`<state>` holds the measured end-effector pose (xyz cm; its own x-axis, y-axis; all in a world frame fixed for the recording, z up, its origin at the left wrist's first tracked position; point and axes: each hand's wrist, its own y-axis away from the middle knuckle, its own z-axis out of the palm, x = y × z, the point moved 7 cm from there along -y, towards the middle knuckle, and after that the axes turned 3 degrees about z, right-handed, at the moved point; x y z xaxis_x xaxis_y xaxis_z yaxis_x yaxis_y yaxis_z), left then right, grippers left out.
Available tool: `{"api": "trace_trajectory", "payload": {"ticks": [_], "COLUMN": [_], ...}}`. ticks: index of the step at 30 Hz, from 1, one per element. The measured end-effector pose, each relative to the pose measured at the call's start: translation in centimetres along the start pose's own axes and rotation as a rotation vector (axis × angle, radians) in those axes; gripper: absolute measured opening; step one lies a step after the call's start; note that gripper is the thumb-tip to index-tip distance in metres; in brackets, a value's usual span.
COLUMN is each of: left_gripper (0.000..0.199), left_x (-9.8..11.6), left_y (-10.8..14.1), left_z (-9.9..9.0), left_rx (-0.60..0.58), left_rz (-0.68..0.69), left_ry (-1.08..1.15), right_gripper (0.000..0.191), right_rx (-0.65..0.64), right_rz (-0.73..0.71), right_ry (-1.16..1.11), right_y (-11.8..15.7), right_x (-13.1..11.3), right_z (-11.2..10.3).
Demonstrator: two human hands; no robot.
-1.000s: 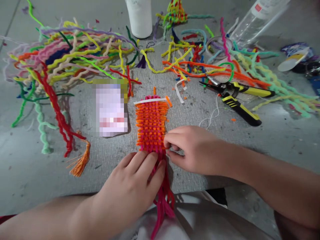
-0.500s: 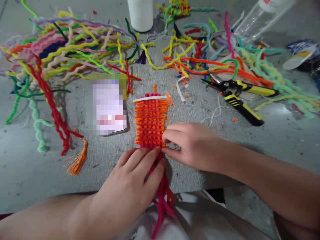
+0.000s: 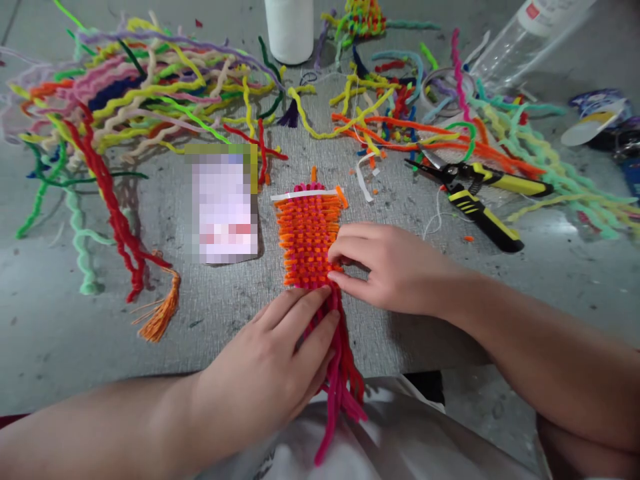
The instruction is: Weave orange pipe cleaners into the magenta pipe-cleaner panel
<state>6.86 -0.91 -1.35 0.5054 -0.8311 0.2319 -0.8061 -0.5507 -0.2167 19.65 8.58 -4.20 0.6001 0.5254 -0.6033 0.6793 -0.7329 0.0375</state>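
In front of me lies a woven pipe-cleaner strip [image 3: 311, 233], orange fuzzy rows crossed by pink ones, with a white band [image 3: 306, 195] across its top. Long pink and red pipe-cleaner ends [image 3: 340, 373] trail from its bottom over the table edge. My left hand [image 3: 287, 350] is laid over the lower end, fingers pressing and curling round the strands. At the strip's right edge, my right hand [image 3: 383, 267] has thumb and index finger closed on the lower rows. What exactly lies between those fingertips is hard to make out.
A blurred, phone-like rectangle [image 3: 225, 213] lies left of the strip. Yellow-black cutters [image 3: 483, 200] rest to the right. Tangled pipe cleaners [image 3: 145, 100] spread at back left, beside a white bottle [image 3: 290, 33]. An orange tassel [image 3: 163, 317] and a clear bottle [image 3: 520, 50] are also there.
The lower part of the strip and its trailing ends have shifted slightly right. Both hands have moved a little up and right with it; the whole view has tilted slightly.
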Motion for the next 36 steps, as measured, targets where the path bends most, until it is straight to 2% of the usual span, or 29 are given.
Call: {"api": "trace_trajectory", "payload": {"ticks": [5, 10, 18, 27, 30, 33, 36], "left_gripper": [0.035, 0.035, 0.037, 0.034, 0.033, 0.034, 0.034], "left_x": [0.3, 0.7, 0.7, 0.7, 0.6, 0.6, 0.6], "left_y": [0.5, 0.6, 0.5, 0.7, 0.7, 0.7, 0.7], "left_z": [1.0, 0.8, 0.9, 1.4, 1.4, 1.4, 1.4], "left_rx": [-0.071, -0.073, -0.092, -0.086, -0.095, -0.09, -0.085], "left_rz": [0.009, 0.036, 0.045, 0.058, 0.068, 0.063, 0.054], "left_ry": [-0.067, -0.113, -0.11, -0.106, -0.102, -0.097, -0.091], "right_gripper": [0.016, 0.017, 0.015, 0.025, 0.026, 0.028, 0.02], "right_rx": [-0.013, -0.032, 0.015, -0.022, -0.056, -0.064, -0.049], "right_rz": [-0.129, -0.213, -0.284, -0.315, -0.329, -0.358, -0.34], "right_ry": [0.061, 0.1, 0.238, 0.273, 0.238, 0.1, -0.021], "right_y": [0.2, 0.3, 0.2, 0.0, -0.2, -0.3, -0.3], "right_x": [-0.9, -1.6, -2.0, -2.0, -1.4, -1.0, -0.8], "right_z": [0.1, 0.3, 0.8, 1.0, 0.9, 0.4, -0.1]}}
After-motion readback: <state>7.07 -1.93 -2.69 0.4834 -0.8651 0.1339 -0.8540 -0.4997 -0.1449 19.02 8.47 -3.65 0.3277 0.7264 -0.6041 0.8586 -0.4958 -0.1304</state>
